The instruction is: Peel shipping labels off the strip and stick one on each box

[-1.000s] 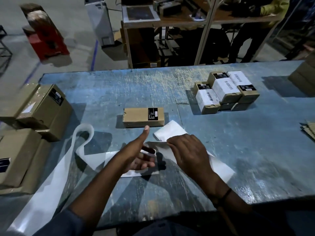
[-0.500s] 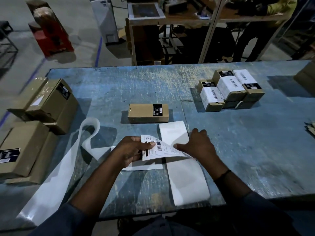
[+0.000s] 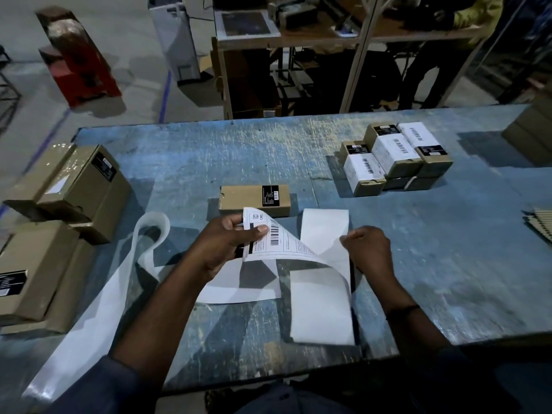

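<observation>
The label is a thin white paper rectangle printed with a barcode and a heavy black bar. It arches up off the strip in a smooth curl. The left hand pinches the label's far corner between thumb and fingertips, and the label's trailing edge meets the strip down by the right wrist. The strip is a smooth white band that lies flat from the near edge of the tabletop towards its middle.

The right hand sits at the strip's right side with its fingers curled under. The fingertips are hidden, so I cannot tell whether they press the strip or nip its edge.

A translucent, glossy spent liner loops upward left of the hands and trails off the near left corner, where the frame cuts it.

Just beyond the label lies a plain kraft cardboard box, a flat oblong with a small black sticker at its right end. Its near edge is partly covered by the lifted paper. Towards the far right, a tight cluster of labelled boxes is stacked perhaps two high, with white labels on the tops.

Larger brown cartons crowd the left edge, the nearest one cropped. At the right edge a ribbed corrugated piece is only half visible. The tabletop itself is blue, worn and scratched pale.
</observation>
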Action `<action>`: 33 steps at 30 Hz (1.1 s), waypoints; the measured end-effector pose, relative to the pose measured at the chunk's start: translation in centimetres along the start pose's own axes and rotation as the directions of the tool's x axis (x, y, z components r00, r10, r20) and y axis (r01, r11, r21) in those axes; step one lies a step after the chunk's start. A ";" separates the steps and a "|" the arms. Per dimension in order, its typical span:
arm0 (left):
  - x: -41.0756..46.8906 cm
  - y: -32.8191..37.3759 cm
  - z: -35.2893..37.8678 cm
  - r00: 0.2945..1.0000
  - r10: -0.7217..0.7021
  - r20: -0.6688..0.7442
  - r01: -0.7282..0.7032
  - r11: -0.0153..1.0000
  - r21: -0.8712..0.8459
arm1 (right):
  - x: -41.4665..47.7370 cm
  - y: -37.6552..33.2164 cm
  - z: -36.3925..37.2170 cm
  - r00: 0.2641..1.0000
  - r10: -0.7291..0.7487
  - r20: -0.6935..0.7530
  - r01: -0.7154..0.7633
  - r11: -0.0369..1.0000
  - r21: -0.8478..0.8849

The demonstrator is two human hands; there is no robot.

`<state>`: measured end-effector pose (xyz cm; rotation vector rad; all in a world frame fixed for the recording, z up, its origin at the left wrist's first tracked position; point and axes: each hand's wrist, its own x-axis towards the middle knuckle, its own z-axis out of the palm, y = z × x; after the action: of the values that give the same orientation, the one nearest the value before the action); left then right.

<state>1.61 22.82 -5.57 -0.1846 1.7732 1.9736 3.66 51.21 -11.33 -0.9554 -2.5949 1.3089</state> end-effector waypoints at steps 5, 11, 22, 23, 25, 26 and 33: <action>0.4 0.3 -0.2 0.998 0.058 -0.037 -0.056 0.997 0.052 | 0.2 0.9 -1.1 0.964 -0.027 -0.263 0.042 0.998 0.049; 0.8 0.0 -2.1 0.992 0.051 -0.113 -0.043 0.997 0.066 | -2.2 0.9 1.1 0.731 -0.666 0.150 0.669 0.655 -0.352; 0.2 -0.3 -6.3 0.951 0.081 -0.298 -0.033 0.986 0.164 | -2.0 4.0 2.8 0.930 -0.368 0.004 0.274 0.685 -0.675; 0.3 -0.5 -6.7 0.939 0.100 -0.329 -0.027 0.975 0.219 | -1.4 4.3 2.2 0.940 -0.336 -0.050 0.213 0.697 -0.685; 0.5 -1.4 -7.6 0.918 0.127 -0.374 0.005 0.943 0.333 | -0.2 4.3 1.1 0.958 -0.257 -0.124 0.108 0.728 -0.677; 0.6 -2.0 -8.0 0.917 0.123 -0.379 0.037 0.921 0.387 | 0.4 4.1 0.8 0.958 -0.253 -0.132 0.104 0.739 -0.665; 0.5 -5.1 -7.9 0.917 0.079 -0.390 0.183 0.787 0.590 | -4.5 1.2 5.4 0.785 -0.604 0.135 0.611 0.722 -0.324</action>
<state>1.65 15.55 -11.56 -0.4292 2.5497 1.2609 5.99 45.41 -14.77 -0.0438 -2.8298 0.6906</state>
